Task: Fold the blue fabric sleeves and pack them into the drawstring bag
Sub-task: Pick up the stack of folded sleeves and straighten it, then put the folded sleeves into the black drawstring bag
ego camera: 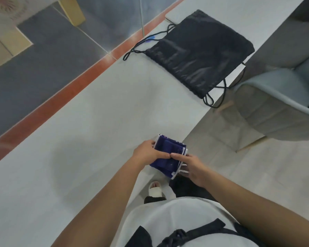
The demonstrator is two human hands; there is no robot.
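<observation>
As left hand [146,152] and right hand [194,169] clamp them, the sleeves [169,147] lie between both grips.

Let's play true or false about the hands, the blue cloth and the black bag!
1. The left hand and right hand both hold the sleeves. True.
2. The bag lies flat on the table. True.
3. The sleeves are inside the bag. False: they are in the hands, apart from the bag.
4. The bag is red. False: it is black.
</observation>
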